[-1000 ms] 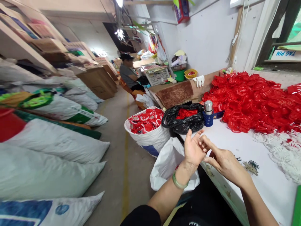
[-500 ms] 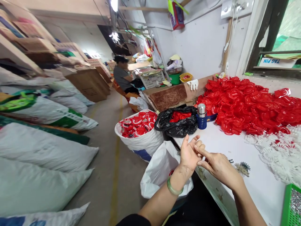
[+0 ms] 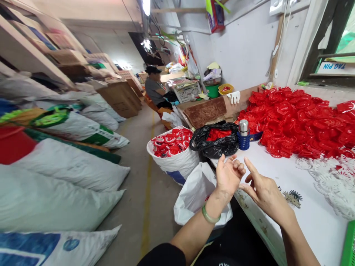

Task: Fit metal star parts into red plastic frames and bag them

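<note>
Since the earlier frame our right index finger (image 3: pixel 252 169) has lifted off the left fingers (image 3: pixel 239 168) and now stands just apart from them. To do this well, we judge it best to keep both forearms steady, the left hand (image 3: pixel 229 176) palm up, and the pointing finger straight. Neither of our 2 hands holds anything that we can see: the left is loosely cupped with its fingers half curled, while the right hand (image 3: pixel 267 190) has thumb and index spread wide, the other fingers folded. Whether the right thumb touches the left palm, we cannot tell. Around us the room runs back along a grey floor (image 3: pixel 135 221) between piled sacks (image 3: pixel 69 162) and a pale wall (image 3: pixel 244 51), with 1 other person (image 3: pixel 154 89) seated well apart. Beside us the white tabletop (image 3: pixel 316 229) bears a big red heap (image 3: pixel 299 125); 1 open white sack (image 3: pixel 185 207) sits below our left forearm. Smaller are the white pieces (image 3: pixel 332 184) and 1 flask (image 3: pixel 244 139). Smallest, some spiked pieces (image 3: pixel 294 199) lie on the tabletop just beyond our right knuckles, so we should keep that wrist raised to avoid brushing them.
</note>
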`<action>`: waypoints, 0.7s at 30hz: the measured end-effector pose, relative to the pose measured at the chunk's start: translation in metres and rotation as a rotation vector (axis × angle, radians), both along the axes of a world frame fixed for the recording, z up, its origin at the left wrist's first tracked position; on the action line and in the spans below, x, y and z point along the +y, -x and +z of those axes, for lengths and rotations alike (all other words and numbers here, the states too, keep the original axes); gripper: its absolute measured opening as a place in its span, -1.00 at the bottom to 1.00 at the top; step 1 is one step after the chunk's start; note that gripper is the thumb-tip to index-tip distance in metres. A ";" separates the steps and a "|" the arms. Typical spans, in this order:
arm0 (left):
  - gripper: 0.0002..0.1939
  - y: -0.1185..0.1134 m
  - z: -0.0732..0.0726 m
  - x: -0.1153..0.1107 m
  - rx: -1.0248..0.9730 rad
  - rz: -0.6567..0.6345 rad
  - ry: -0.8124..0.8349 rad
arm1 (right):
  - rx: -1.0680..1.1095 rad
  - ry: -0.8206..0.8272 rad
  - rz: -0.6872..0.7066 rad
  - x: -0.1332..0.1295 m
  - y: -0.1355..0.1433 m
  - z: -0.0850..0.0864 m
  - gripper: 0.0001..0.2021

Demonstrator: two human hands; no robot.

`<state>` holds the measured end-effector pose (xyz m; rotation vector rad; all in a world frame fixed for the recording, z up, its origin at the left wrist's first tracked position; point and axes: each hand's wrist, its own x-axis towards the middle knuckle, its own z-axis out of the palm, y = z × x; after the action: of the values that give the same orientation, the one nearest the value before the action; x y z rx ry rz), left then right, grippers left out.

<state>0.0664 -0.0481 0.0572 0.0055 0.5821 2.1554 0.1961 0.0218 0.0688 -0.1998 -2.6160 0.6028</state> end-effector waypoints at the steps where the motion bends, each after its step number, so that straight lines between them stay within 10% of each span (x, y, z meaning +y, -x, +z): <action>1: -0.61 0.000 -0.003 0.001 0.100 0.062 -0.010 | 0.050 -0.028 -0.021 0.003 0.001 -0.002 -0.30; 5: -0.53 0.003 -0.023 0.012 0.866 0.361 0.141 | 0.195 -0.206 -0.245 0.026 0.003 -0.015 -0.15; 10: -0.19 0.004 -0.050 0.026 1.777 0.354 0.559 | -0.032 -0.274 -0.462 0.051 0.001 -0.036 -0.09; 21: -0.17 -0.004 -0.048 0.020 2.045 0.289 0.737 | -0.107 -0.272 -0.440 0.046 -0.007 -0.027 -0.09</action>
<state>0.0701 -0.0280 0.0090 1.8811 2.4457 1.2573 0.2034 0.0675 0.0416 -0.7109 -2.5959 0.0853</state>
